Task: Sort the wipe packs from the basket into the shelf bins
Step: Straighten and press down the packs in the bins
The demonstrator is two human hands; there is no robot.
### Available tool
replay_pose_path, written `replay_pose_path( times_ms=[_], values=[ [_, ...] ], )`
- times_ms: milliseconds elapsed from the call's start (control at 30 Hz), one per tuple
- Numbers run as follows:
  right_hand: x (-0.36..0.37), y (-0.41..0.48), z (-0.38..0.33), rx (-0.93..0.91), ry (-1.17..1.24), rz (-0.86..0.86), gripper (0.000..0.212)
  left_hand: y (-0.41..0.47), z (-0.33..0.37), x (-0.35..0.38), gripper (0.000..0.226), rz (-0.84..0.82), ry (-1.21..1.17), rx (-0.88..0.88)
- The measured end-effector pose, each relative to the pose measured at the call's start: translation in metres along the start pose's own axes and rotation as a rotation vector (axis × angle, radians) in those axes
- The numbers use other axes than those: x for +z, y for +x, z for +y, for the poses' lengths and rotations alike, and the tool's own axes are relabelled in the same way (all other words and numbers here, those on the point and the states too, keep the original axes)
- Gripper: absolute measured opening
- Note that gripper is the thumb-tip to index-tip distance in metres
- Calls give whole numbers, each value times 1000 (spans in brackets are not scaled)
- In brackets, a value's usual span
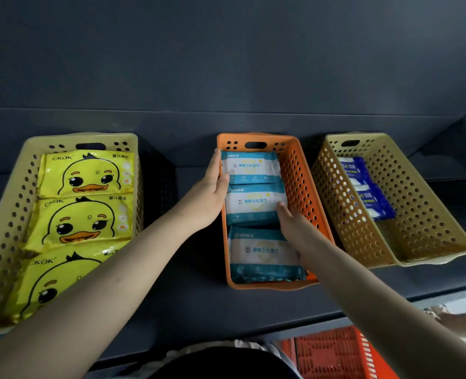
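Red basket (333, 354) is down behind both hands. In the orange bin (303, 170), my right hand (292, 222) has its fingers flat on the middle wipe pack (253, 203). Just beyond, the left hand (210, 190) has straight fingers along the far pack (249, 166). Shove too hard and the overlapping packs could buckle up.

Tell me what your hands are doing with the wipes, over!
Left hand flat along left side of orange bin, thumb on far teal pack. Right hand touching middle teal pack. Three packs lined up inside. Nothing blocking.
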State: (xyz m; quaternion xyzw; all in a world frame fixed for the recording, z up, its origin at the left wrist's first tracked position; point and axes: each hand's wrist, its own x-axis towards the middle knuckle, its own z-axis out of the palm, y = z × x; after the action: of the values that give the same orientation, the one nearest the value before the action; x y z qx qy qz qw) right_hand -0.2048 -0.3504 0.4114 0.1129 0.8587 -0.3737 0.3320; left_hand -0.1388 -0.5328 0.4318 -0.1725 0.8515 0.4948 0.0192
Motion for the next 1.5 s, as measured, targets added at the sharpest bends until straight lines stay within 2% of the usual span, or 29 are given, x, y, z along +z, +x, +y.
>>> replay_pose_path(
  times_ms=[133, 233, 400, 500, 633, 733, 867, 933, 1000, 1100, 1200, 1333, 1500],
  values=[
    [6, 3, -2, 88, 44, 23, 66, -1, 1, 0, 57, -7, -10, 0],
    [4, 2, -3, 75, 126, -2, 62, -2, 3, 1, 57, -9, -28, -7],
    [4, 4, -8, 56, 229, -85, 56, 0, 3, 1, 57, -12, -22, -16],
    [-4, 5, -11, 116, 296, -139, 53, 0, 4, 1, 57, -11, -40, -12],
    [-14, 11, -4, 217, 318, -119, 73, 0, 3, 1, 56, -5, -49, -25],
    [-11, 8, 4, 273, 305, -122, 71, -1, 4, 1, 56, -15, -47, -22],
    [-1, 4, 6, 259, 250, -63, 80, -1, 5, 2, 57, -16, -39, -32],
    [3, 3, 5, 251, 199, -33, 77, -1, 5, 1, 57, -25, -36, -25],
    [5, 1, 3, 238, 175, -53, 72, -2, 6, 0, 57, -34, -37, -17],
    [4, -2, 0, 240, 145, -93, 77, -3, 7, -2, 56, -48, -58, -30],
    [0, -4, -2, 239, 196, -117, 84, -3, 7, -2, 56, -44, -52, -27],
    [0, -6, -4, 232, 257, -111, 81, -5, 8, -1, 56, -17, -43, -17],
    [8, -6, 3, 266, 231, -79, 100, 2, 3, 8, 55, 54, -45, -37]
  ],
)
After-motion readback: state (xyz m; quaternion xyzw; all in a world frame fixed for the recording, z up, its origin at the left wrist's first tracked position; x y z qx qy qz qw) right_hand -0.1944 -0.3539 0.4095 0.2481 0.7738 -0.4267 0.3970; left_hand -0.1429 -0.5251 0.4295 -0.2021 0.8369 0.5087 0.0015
